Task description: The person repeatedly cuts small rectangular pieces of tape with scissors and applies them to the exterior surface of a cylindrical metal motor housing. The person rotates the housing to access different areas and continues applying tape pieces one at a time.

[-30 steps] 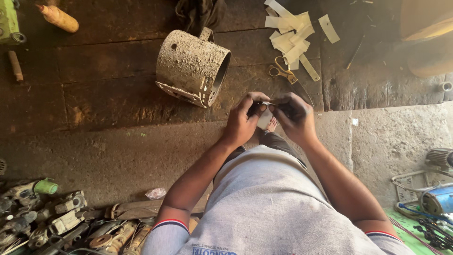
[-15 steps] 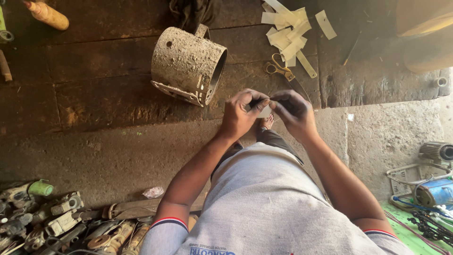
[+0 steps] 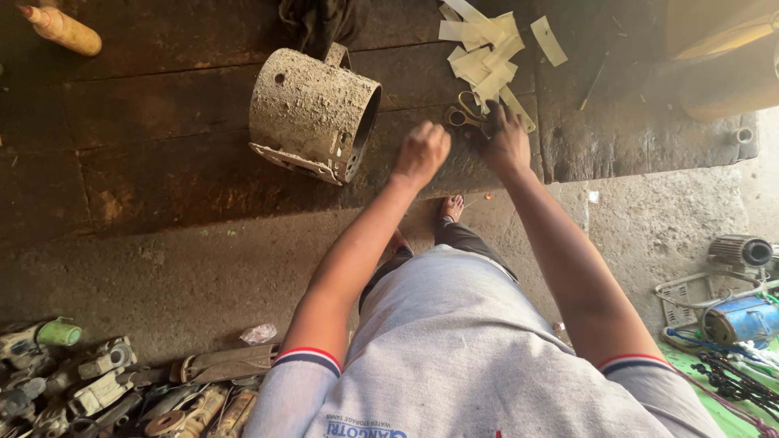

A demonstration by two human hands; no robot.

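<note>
My left hand (image 3: 420, 152) is curled into a fist above the dark wooden bench (image 3: 162, 122), just right of a rusty metal cylinder (image 3: 312, 113) lying on its side. I cannot see whether the fist holds anything. My right hand (image 3: 506, 143) rests on the bench with its fingers over the blade end of a pair of scissors (image 3: 464, 111). The scissors' handles stick out to the left of the hand. A pile of pale cut strips (image 3: 487, 49) lies just beyond the scissors.
A wooden-handled tool (image 3: 61, 28) lies at the bench's far left and a dark cloth (image 3: 320, 20) behind the cylinder. On the concrete floor are several worn power tools and parts (image 3: 97, 389) at lower left, and a blue motor with cables (image 3: 738, 320) at right.
Both hands were together in front of my body working on a small pale piece. They have since separated and moved forward onto the bench, the right one reaching the scissors.
</note>
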